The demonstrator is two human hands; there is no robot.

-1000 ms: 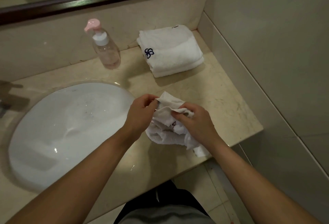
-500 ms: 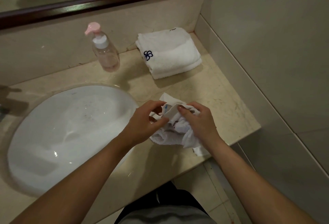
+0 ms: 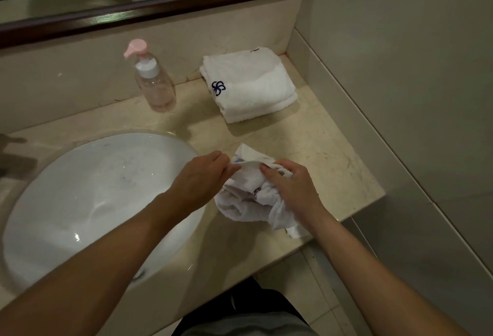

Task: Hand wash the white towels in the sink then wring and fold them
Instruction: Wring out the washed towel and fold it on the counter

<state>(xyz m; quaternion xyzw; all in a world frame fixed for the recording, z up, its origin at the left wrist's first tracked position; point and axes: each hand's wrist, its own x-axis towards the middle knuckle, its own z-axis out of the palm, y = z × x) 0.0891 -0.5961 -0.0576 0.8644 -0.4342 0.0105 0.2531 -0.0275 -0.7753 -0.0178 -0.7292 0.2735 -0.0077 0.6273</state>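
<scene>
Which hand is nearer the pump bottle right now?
Left. The left hand sits in front of the pump bottle, by the sink rim; the right hand is farther right, both gripping the crumpled towel.

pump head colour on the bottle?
Pink pump head on the clear bottle, with a white collar below; head view.

Both hands work a crumpled white towel (image 3: 248, 202) on the beige marble counter (image 3: 333, 154), just right of the white sink basin (image 3: 88, 197). The left hand (image 3: 198, 175) pinches its edge; the right hand (image 3: 292, 186) grips the bunched cloth. Behind, a folded white towel (image 3: 250, 84) with a blue emblem lies beside a pink-topped pump bottle (image 3: 154, 79), below the dark-framed mirror (image 3: 160, 7).
</scene>
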